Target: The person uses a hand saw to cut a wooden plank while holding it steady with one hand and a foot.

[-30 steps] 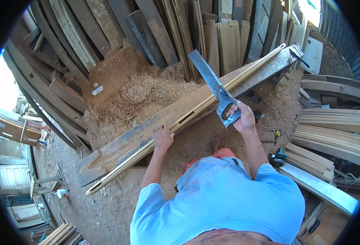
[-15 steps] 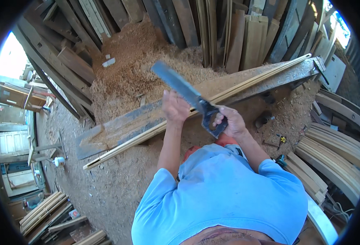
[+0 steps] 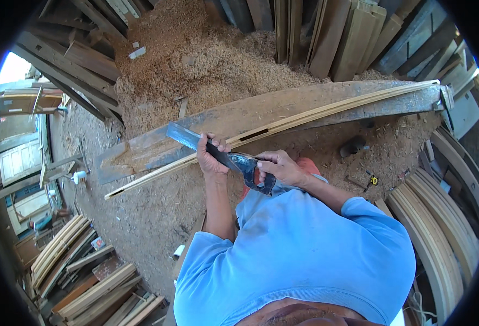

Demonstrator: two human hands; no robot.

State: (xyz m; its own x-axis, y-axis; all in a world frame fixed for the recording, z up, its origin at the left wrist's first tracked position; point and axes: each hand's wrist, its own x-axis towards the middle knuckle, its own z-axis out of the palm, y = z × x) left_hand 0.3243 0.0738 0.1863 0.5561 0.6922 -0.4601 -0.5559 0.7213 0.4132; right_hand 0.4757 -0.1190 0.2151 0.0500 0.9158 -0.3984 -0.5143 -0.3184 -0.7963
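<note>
A handsaw point(image 3: 182, 135) with a toothed steel blade and a black handle lies across the front of my body, its blade tip toward the far left. My left hand point(image 3: 213, 157) is closed around the blade near its middle. My right hand point(image 3: 284, 168) grips the black handle, with fingers curled through and over it. Just beyond the saw, a long, pale wooden strip point(image 3: 315, 114) with dark slots lies along a worn workbench plank point(image 3: 207, 120). The saw covers part of the strip near my left hand.
Sawdust and shavings point(image 3: 163, 65) are heaped behind the bench. Boards point(image 3: 331, 38) lean upright at the back. Stacked timber point(image 3: 424, 217) stands at the right, and more wood pieces point(image 3: 93, 293) lie at lower left. A yellow tape measure point(image 3: 373, 180) rests on the ground.
The saw has swung lower and leftward, closer to my body. My left hand, open beside the blade before, has closed on it. My right hand has kept the handle and shifted left.
</note>
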